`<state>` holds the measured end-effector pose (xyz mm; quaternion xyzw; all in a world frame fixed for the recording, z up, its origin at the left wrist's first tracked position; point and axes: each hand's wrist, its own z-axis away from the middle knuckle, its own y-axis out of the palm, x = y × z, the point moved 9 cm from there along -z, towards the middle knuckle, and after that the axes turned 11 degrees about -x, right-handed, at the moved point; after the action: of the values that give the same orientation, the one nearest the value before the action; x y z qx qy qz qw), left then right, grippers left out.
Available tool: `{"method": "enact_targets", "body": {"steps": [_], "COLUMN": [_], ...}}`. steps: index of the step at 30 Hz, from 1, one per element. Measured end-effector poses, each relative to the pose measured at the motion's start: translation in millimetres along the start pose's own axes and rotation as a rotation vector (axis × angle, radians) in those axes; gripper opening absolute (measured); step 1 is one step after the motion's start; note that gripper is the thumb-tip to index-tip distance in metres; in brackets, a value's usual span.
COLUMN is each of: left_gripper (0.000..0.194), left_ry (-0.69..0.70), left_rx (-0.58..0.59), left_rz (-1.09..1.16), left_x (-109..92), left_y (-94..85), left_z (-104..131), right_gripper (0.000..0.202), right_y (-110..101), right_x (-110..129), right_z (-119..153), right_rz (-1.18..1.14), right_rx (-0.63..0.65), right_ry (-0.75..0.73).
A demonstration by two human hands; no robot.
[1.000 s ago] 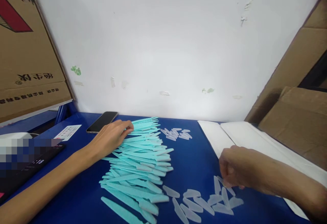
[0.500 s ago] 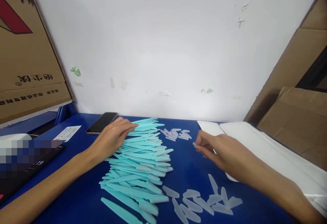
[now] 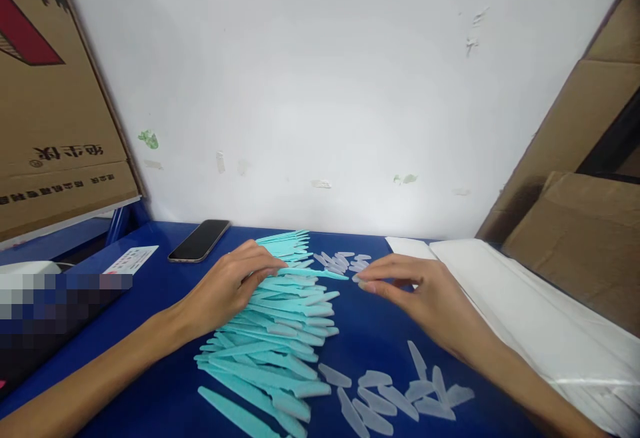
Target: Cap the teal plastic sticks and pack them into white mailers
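My left hand (image 3: pixel 250 275) pinches the handle end of a teal eyebrow razor (image 3: pixel 313 273), held roughly level above the pile and pointing right. Facing its tip, my right hand (image 3: pixel 407 285) has thumb and fingers closed on a small translucent blade cap (image 3: pixel 356 278). A small gap separates cap and razor. Under and in front of my left hand lies a long row of teal razors (image 3: pixel 280 321), heaped over one another. Several loose caps (image 3: pixel 335 261) are grouped just behind the held razor. Nearer me, more translucent caps (image 3: pixel 377 401) lie scattered right of the razors.
A phone (image 3: pixel 200 241) lies at the back left of the blue table (image 3: pixel 370 331), near a printed card (image 3: pixel 131 260). White wrapping or bags (image 3: pixel 500 291) cover the right side. Cardboard boxes (image 3: pixel 575 238) (image 3: pixel 55 105) flank both sides, and a white wall (image 3: pixel 320 91) rises behind.
My left hand has lifted one razor off the row and shifted slightly right. My right hand has moved left with the cap, toward the razor's tip.
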<state>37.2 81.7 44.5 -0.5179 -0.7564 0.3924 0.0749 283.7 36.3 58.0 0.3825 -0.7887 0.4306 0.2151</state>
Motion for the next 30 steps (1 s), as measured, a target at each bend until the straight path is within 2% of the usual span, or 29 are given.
{"method": "enact_targets", "body": {"steps": [4,10,13,21,27,30], "left_gripper": [0.025,0.024,0.023,0.021,0.023,0.023], "left_ry": [-0.008,-0.033,-0.052,-0.080,-0.070,-0.056], "left_rx": [-0.020,-0.038,-0.061,-0.134,-0.147,-0.154], "left_rz": [0.042,0.105,0.122,0.154,0.178,0.180], "left_x": [-3,-8,-11,-11,-16,-20], "left_y": [0.8,1.6,-1.4,-10.2,-11.5,-12.4], "left_z": [0,-2,-4,-6,-6,-6], "right_gripper": [0.010,0.012,0.013,0.015,0.015,0.014], "right_y": [-9,-4,-2,-41,-15,-8], "right_x": [-1,-13,-14,9,-1,-5], "right_z": [-1,3,4,-2,4,5], "right_rz": [-0.030,-0.038,-0.033,-0.090,-0.169,-0.199], "right_rx": [-0.094,-0.092,-0.085,-0.297,-0.178,-0.160], "right_ry": [0.046,0.205,0.229,0.142,0.216,0.248]}}
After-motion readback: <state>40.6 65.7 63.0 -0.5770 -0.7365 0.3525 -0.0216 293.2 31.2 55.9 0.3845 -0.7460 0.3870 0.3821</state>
